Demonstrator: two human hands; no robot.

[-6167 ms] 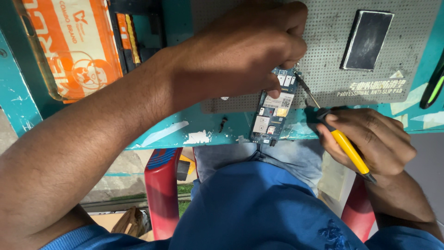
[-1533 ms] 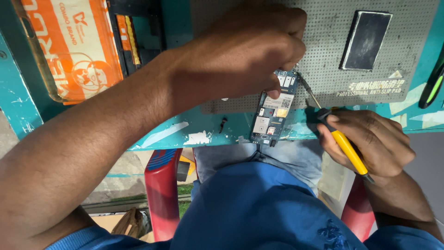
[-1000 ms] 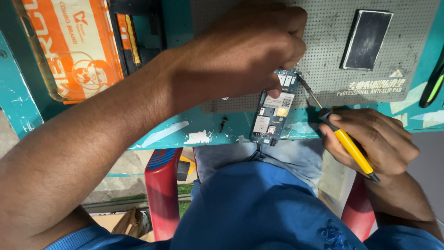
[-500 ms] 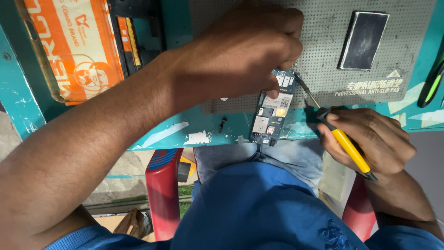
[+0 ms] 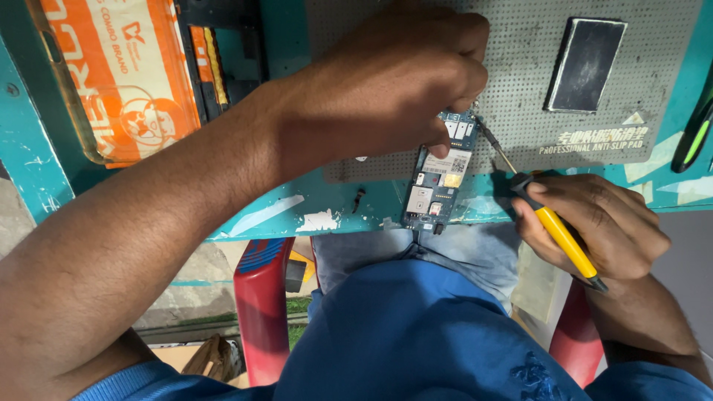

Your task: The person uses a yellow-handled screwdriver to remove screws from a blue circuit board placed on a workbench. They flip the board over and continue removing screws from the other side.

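currently left hand [image 5: 401, 82] pins the opened phone's circuit board [image 5: 440, 178] at the teal bench edge [image 5: 327, 212], fingers clamped on its top; right hand [image 5: 594, 223] grips a yellow-handled screwdriver [image 5: 553, 230], tip at the board's upper right corner. risk: tip slips and gouges components, or a loosened screw drops off the edge. orange printed package [image 5: 122, 74] sits far left, dark rectangular slab [image 5: 587, 63] on the grey perforated mat [image 5: 520, 89].

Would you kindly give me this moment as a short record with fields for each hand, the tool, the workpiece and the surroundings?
Left hand: left hand presses down on the top of the opened phone
Right hand: right hand grips the yellow-handled screwdriver
Tool tip: at the phone's upper right edge
Workpiece: lies partly on the grey perforated mat, at the teal bench edge
Nearby: dark rectangular panel on the mat; orange package to the left
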